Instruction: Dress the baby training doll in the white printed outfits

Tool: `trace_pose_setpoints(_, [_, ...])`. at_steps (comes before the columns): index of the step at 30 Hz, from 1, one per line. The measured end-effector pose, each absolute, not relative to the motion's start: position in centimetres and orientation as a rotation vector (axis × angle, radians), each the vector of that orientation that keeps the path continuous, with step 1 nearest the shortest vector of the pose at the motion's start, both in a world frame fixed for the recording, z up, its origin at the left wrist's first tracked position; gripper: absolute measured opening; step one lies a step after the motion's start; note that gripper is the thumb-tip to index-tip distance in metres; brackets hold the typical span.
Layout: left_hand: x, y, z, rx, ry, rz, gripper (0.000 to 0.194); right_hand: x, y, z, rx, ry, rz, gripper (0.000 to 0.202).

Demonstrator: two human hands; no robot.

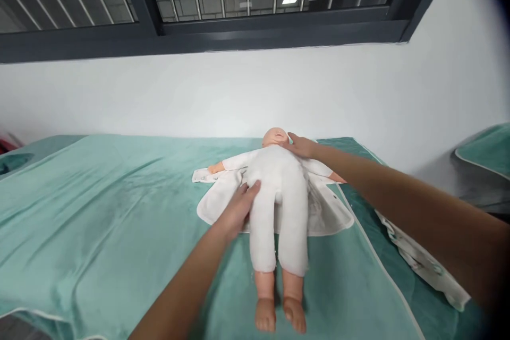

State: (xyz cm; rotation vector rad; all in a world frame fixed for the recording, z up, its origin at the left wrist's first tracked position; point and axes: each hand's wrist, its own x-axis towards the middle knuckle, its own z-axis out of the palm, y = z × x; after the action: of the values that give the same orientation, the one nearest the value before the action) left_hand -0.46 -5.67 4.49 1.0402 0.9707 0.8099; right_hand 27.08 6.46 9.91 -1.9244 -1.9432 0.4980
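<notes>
A baby doll (292,191) with a white cloth body lies on its back, its head toward the wall and its bare feet toward me. A white baby garment (217,202) is spread open beneath it, with the doll's arms stretched out over the sleeves. My left hand (239,207) grips the doll's side at the hip, thumb on top and some fingers hidden. Across the doll's far arm reaches my right hand (302,147), closed around its neck and shoulder beside the head; its farther fingers are partly hidden.
A green cloth (99,212) with wrinkles covers the table. At the right lies a folded white printed cloth (426,260). A white wall (179,95) rises behind, under a dark-framed window (274,29) with bars. Another green padded edge (488,151) juts in at the far right.
</notes>
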Motion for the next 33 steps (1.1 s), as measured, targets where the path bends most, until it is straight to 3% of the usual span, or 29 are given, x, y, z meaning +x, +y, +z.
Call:
trace_pose_setpoints(4, [-2.6, -2.7, 4.7, 1.381, 1.287, 0.947, 0.044, 25.0, 6.5, 13.3, -1.990, -2.111, 0.006, 0.063])
trace_pose_setpoints(7, [-2.8, -0.5, 4.0, 1.867, 1.596, 1.053, 0.025, 19.7, 6.3, 13.9, -1.791, -2.284, -0.086, 0.050])
trace_pose_setpoints(14, [-1.8, 1.6, 2.1, 2.265, 2.037, 0.593, 0.033, 8.8, 7.4, 9.8, -1.707, -2.661, 0.003, 0.037])
trace_pose_setpoints(17, [-2.2, 2.6, 2.1, 2.278, 1.986, 0.582, 0.032, 8.7, 8.0, 8.9, -1.763, -2.668, 0.063, 0.027])
trace_pose_setpoints(20, [-3.0, 3.7, 1.9, 2.231, 1.917, 0.668, 0.025, 9.9, 7.6, 9.0, -1.738, -2.623, 0.040, 0.031])
trace_pose_setpoints(26, [-5.3, 4.5, 1.0, 1.558, 1.564, 1.258, 0.020, 13.5, 5.4, 9.4, -1.552, -2.485, 0.074, 0.038])
trace_pose_setpoints(33, [-6.0, 4.5, 0.6, 1.333, 1.370, 1.372, 0.024, 14.9, 4.7, 9.1, -1.569, -2.503, 0.159, 0.036])
